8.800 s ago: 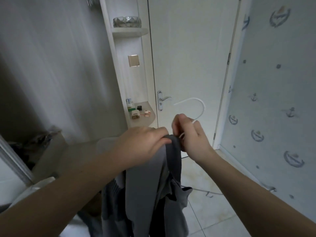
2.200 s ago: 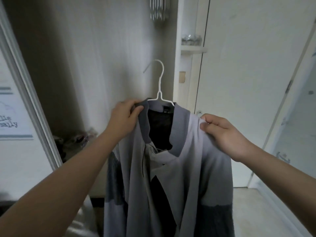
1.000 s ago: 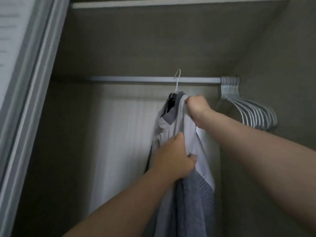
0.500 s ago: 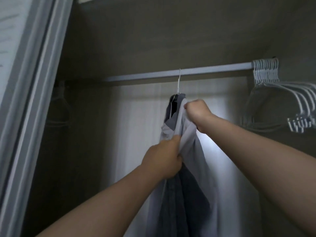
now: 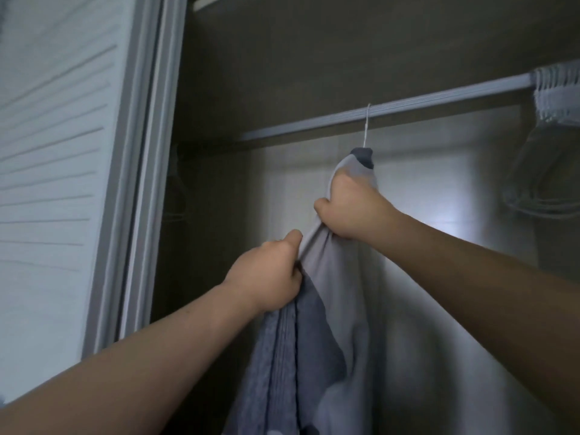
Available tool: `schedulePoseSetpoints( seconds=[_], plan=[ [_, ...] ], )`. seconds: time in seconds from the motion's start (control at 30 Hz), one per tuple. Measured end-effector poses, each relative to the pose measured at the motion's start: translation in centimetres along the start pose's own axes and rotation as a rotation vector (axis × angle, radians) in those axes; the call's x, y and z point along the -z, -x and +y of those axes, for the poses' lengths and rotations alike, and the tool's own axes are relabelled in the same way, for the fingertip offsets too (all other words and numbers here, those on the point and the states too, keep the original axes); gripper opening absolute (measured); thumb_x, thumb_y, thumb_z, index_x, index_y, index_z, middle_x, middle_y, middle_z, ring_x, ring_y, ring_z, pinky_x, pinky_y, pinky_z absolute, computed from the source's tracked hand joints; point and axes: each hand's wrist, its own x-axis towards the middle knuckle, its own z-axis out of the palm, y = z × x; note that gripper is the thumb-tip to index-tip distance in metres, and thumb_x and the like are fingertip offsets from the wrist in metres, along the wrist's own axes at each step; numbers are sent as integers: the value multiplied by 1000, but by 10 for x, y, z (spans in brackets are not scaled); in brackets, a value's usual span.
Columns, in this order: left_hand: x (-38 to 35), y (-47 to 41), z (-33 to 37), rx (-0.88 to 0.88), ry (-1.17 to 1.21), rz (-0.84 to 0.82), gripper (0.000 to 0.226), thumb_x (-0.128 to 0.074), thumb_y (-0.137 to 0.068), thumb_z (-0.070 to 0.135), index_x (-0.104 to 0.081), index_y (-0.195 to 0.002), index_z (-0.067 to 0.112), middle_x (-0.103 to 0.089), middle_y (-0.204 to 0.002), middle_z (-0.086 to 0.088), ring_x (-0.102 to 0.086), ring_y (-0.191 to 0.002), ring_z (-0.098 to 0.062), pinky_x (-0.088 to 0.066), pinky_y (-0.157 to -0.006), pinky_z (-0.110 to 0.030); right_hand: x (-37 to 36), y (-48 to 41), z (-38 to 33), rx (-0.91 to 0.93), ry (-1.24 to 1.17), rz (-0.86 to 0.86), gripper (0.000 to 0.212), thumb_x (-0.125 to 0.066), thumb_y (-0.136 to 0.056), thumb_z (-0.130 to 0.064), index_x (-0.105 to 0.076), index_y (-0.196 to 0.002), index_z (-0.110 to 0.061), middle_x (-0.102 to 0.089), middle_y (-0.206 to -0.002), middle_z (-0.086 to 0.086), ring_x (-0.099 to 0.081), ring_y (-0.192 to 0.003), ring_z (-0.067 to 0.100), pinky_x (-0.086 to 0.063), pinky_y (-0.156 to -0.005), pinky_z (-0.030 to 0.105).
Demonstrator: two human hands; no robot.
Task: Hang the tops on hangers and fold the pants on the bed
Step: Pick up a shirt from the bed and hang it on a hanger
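1. My left hand [image 5: 266,274] is bunching the grey top [image 5: 339,293] in a curled fist, gripping where the pale cloth meets the darker ribbed panel.
2. Just above and to the right of it, my right hand [image 5: 351,208] is clenching the same top below its dark collar.
3. Directly above that grip, the hanger hook [image 5: 365,127] is sitting over the wardrobe rail [image 5: 408,108], with the top hanging beneath.
4. Farther right along the rail, spare hangers [image 5: 555,98] are crowding together.
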Motion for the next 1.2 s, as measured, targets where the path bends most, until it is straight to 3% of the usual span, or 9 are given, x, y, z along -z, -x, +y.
schedulePoseSetpoints(
  seconds=[0.17,0.3,0.4,0.5,0.63,0.8,0.9,1.07,1.2],
  plan=[
    [20,14,-24,47,-93,-21,18,-54,-92,25,-37,-97,26,-55,-85,-1,-58,-72,-23,-52,-61,-40,-23,-12,-23,40,-106,25,41,-52,-98,-31,-53,-115,6,-59,-84,15,-57,-80,31,-38,-69,28],
    [29,22,-41,101,-178,-47,19,-54,-92,26,-35,-95,29,-54,-82,3,-56,-69,-17,-46,-54,-34,-46,-21,-38,86,-300,-7,20,-51,-98,-26,-45,-98,-7,-51,-73,5,-52,-63,19,-31,-51,27],
    [34,23,-51,142,-220,-79,17,-54,-93,24,-37,-94,29,-55,-82,4,-56,-68,-15,-42,-52,-30,-66,-31,-46,137,-397,-44,20,-51,-98,-29,-49,-102,-10,-57,-80,8,-58,-69,22,-40,-55,30],
    [37,20,-60,194,-249,-138,15,-55,-94,24,-41,-100,28,-57,-86,3,-60,-73,-16,-55,-62,-36,-90,-40,-53,188,-528,-70,22,-51,-99,-31,-48,-113,-14,-59,-84,5,-62,-71,18,-48,-57,31],
    [40,12,-74,273,-314,-211,21,-59,-94,22,-45,-109,25,-57,-88,3,-61,-76,-17,-59,-70,-38,-127,-58,-64,209,-669,-82,16,-54,-97,-33,-47,-106,-22,-60,-82,-3,-62,-69,10,-43,-52,23],
    [35,0,-89,350,-526,-277,36,-60,-95,24,-45,-127,20,-52,-81,5,-56,-68,-12,-44,-54,-27,-173,-82,-91,239,-850,-151,19,-55,-98,-34,-48,-114,-28,-61,-95,-5,-63,-78,5,-44,-56,20],
    [25,-7,-93,429,-699,-333,39,-57,-97,21,-43,-133,14,-46,-80,3,-47,-63,-14,-38,-55,-33,-202,-94,-111,245,-955,-202,26,-54,-99,-33,-50,-124,-24,-64,-102,0,-64,-80,8,-46,-58,23],
    [20,-29,-99,581,-790,-470,29,-51,-101,20,-56,-128,9,-61,-120,-10,-57,-92,-25,-38,-72,-39,-236,-115,-147,246,-1057,-348,55,-51,-101,-31,-34,-152,-19,-56,-138,13,-63,-114,29,-56,-92,43],
    [20,-39,-113,670,-831,-500,32,-48,-104,21,-54,-132,9,-57,-134,-11,-57,-122,-28,-38,-76,-31,-254,-127,-175,243,-1072,-383,53,-50,-100,-26,-36,-149,-15,-54,-140,21,-61,-118,36,-52,-97,45]
  ],
)
